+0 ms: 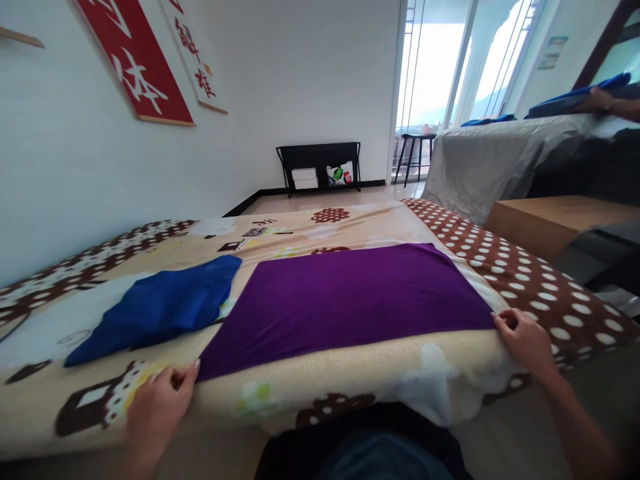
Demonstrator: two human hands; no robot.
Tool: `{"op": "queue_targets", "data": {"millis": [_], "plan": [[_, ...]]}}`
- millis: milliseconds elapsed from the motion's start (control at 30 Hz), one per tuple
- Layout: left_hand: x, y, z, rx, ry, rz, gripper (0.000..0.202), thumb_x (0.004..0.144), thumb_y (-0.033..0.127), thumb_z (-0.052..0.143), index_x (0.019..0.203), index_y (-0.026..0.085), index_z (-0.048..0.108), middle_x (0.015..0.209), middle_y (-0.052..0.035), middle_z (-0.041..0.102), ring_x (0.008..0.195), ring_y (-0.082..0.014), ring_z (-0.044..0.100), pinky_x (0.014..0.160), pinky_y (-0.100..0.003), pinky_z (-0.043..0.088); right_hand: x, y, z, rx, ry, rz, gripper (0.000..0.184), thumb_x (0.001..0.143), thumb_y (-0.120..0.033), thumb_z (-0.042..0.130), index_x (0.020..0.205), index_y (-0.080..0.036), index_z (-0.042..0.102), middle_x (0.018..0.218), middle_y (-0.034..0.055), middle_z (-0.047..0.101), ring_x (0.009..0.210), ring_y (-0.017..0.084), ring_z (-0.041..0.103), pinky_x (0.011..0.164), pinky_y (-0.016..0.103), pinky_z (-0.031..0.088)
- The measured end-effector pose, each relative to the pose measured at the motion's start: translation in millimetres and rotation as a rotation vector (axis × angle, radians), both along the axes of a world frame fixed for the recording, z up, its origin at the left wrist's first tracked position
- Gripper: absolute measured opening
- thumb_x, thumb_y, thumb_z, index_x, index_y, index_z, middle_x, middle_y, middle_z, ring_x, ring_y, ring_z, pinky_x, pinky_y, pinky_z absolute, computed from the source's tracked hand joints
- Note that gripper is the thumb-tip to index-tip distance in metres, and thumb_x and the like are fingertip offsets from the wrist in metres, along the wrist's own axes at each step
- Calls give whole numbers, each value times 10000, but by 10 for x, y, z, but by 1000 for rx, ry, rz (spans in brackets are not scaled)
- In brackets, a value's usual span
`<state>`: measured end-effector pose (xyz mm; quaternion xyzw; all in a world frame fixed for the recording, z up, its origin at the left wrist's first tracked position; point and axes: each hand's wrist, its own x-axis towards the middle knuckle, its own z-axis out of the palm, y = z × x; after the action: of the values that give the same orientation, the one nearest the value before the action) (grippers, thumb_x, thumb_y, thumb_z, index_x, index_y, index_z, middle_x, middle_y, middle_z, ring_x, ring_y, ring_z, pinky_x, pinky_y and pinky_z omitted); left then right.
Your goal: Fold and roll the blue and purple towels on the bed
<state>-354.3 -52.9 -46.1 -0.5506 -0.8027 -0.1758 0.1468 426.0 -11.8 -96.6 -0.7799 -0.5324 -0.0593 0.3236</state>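
Observation:
A purple towel [345,300] lies spread flat on a patterned blanket [380,373]. At its near left corner, my left hand [163,403] pinches the fabric between thumb and fingers. My right hand [527,340] pinches the near right corner in the same way. The towel's near edge runs fairly straight between both hands. To the left of it, a crumpled blue cloth [165,300] rests on the blanket, apart from my left hand.
A black rack [318,160] holding a white box [305,178] stands by the far wall. On the right, a person's hand [597,100] touches dark blue fabric [560,107] on a plastic-covered surface [470,153]. A cardboard box [545,220] sits below, beside the bed.

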Motion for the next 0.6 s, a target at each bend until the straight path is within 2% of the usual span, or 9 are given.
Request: {"op": "queue_targets", "data": {"millis": [100, 200, 367, 467, 600], "plan": [[-32, 9, -5, -26, -2, -33, 427, 879, 578, 379, 659, 245, 533, 723, -68, 618, 780, -274, 591, 751, -352, 435, -3, -1, -8, -28, 37, -32, 402, 816, -635, 407, 767, -255, 531, 748, 73, 644, 700, 259, 593, 685, 367, 403], [-52, 13, 28, -21, -97, -43, 425, 852, 579, 401, 641, 245, 558, 730, -55, 635, 788, -259, 606, 748, -327, 432, 39, 15, 56, -107, 86, -55, 381, 774, -634, 438, 726, -267, 528, 699, 80, 642, 674, 273, 594, 677, 377, 395], [-110, -15, 147, -89, -305, -26, 398, 821, 570, 443, 638, 258, 609, 727, 4, 686, 780, -226, 637, 731, -284, 443, 190, 2, 216, -197, 210, -102, 375, 692, -635, 556, 742, -268, 618, 702, 120, 676, 698, 306, 624, 657, 396, 388], [-141, -53, 212, -124, -346, 3, 400, 806, 573, 443, 611, 264, 607, 686, 31, 693, 762, -223, 641, 719, -274, 451, 290, -15, 234, -228, 274, -132, 398, 650, -647, 611, 764, -269, 663, 721, 127, 693, 673, 295, 623, 628, 394, 386], [-217, -94, 263, -118, -361, 49, 412, 806, 584, 434, 674, 265, 659, 764, 16, 737, 815, -237, 664, 712, -270, 450, 402, -19, 243, -203, 232, -108, 444, 625, -689, 620, 747, -270, 702, 725, 117, 705, 643, 270, 622, 591, 372, 385]]}}
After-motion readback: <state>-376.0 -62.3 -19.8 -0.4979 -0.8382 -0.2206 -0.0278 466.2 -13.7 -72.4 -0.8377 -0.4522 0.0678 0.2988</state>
